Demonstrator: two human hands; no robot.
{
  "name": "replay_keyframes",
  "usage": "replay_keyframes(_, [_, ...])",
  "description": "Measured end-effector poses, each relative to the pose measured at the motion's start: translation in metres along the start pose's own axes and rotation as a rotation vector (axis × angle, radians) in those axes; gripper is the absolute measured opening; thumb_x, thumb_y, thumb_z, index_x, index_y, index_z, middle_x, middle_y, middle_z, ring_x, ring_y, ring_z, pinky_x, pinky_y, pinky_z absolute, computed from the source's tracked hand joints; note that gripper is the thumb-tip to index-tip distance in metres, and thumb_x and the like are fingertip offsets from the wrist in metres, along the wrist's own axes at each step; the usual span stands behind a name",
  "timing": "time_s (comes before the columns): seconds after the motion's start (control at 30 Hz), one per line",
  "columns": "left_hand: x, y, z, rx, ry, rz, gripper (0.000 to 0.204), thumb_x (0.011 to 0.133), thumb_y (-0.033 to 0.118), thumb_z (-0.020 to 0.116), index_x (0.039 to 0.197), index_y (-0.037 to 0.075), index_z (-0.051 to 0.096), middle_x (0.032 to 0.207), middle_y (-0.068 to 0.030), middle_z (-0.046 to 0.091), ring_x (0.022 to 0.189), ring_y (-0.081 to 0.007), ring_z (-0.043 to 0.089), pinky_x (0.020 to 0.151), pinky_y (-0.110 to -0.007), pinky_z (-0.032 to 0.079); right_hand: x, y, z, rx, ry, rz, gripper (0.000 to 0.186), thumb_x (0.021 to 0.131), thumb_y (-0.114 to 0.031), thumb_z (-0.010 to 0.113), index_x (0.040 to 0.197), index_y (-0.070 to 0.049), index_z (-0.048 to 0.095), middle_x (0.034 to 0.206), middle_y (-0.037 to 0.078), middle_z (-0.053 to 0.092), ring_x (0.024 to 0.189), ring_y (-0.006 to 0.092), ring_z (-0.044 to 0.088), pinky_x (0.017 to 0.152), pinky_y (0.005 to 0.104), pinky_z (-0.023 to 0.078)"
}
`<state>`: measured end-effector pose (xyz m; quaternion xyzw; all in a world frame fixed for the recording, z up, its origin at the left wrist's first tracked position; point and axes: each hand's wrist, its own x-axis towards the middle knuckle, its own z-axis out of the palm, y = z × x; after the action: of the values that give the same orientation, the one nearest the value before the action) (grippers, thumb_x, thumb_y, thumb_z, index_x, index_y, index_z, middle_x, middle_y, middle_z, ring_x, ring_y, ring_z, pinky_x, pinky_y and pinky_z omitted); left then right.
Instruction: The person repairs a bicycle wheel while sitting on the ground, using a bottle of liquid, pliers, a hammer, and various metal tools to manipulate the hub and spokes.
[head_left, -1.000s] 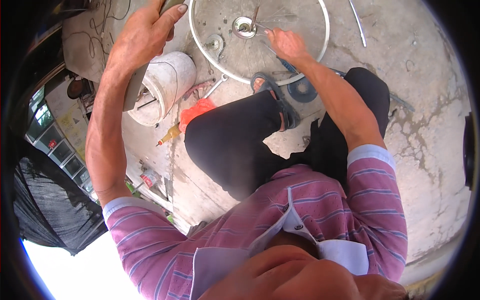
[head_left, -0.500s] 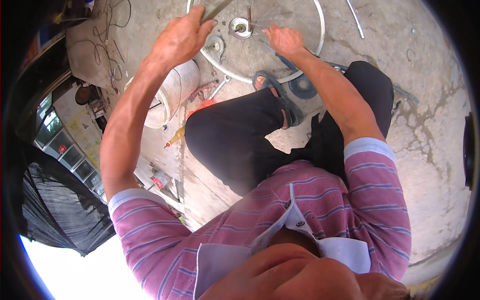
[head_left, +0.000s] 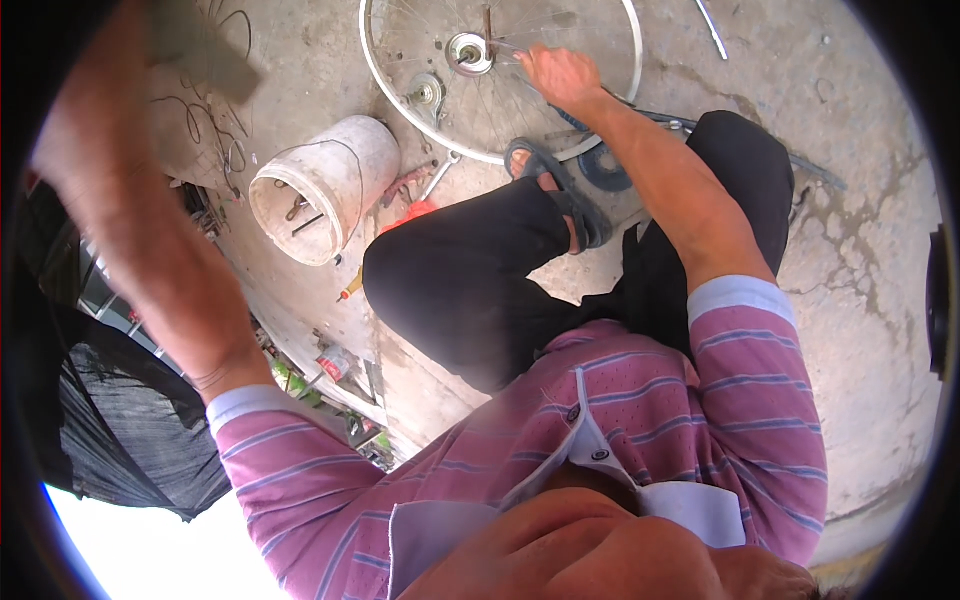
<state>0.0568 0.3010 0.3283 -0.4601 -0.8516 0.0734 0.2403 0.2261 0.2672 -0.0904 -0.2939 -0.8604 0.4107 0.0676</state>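
At the far left my left hand (head_left: 95,75) is raised and smeared by motion. It is closed on a grey-brown bar-like tool (head_left: 205,60), whose exact kind is blurred. My right hand (head_left: 562,75) is closed in a pinch on a thin metal rod (head_left: 508,46). This rod reaches toward a short rusty rod (head_left: 487,24) standing at the shiny hub (head_left: 470,54) of a spoked wheel (head_left: 372,62). The wheel lies flat on the concrete, its far rim cut off by the upper edge. Another round metal part with an axle (head_left: 426,92) lies near the wheel's left rim.
Left of my knee a dirty white bucket (head_left: 365,150) lies tipped, with tools inside. Near it are a wrench (head_left: 440,176), a yellow-handled tool (head_left: 352,284) and tangled wire (head_left: 195,120). A dark ring-shaped part (head_left: 604,170) lies beside my sandalled foot (head_left: 572,205).
My left hand has swung up and to the left, away from the wheel, with the bar-like tool. The bucket's mouth has come into sight. My right hand stays by the hub.
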Motion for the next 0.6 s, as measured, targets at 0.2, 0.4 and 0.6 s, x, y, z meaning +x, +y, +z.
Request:
replay_keyframes(0.2, [-0.116, 0.000, 0.071, -0.205, -1.179, -0.229, 0.030, 0.102, 0.031, 0.055, 0.108, 0.002, 0.061, 0.076, -0.0136, 0.064, 0.069, -0.0260, 0.065, 0.063, -0.043, 0.053, -0.006, -0.001, 0.027, -0.021, -0.042, -0.034, 0.049, 0.104, -0.048, 0.045, 0.097, -0.007, 0.070, 0.083, 0.021, 0.073, 0.081, 0.0400, 0.072, 0.076, 0.0520, 0.057])
replay_keyframes(0.4, [-0.122, -0.015, 0.033, -0.520, -0.934, -0.169, 0.038, 0.105, 0.040, 0.055, 0.093, 0.004, 0.051, 0.065, -0.0011, 0.053, 0.050, -0.0085, 0.048, 0.050, -0.028, 0.042, -0.008, -0.019, 0.015, 0.054, -0.092, 0.012, 0.048, 0.103, -0.048, 0.047, 0.098, -0.006, 0.068, 0.081, 0.022, 0.072, 0.079, 0.0429, 0.071, 0.073, 0.0534, 0.056])
replay_keyframes(0.6, [-0.138, -0.006, 0.025, -0.535, -0.945, -0.194, 0.040, 0.104, 0.040, 0.055, 0.088, 0.004, 0.051, 0.066, -0.0022, 0.056, 0.049, -0.0094, 0.049, 0.050, -0.028, 0.043, -0.003, -0.009, 0.011, 0.031, -0.008, 0.009, 0.046, 0.103, -0.048, 0.049, 0.097, -0.006, 0.067, 0.079, 0.022, 0.071, 0.077, 0.0436, 0.070, 0.069, 0.0534, 0.056])
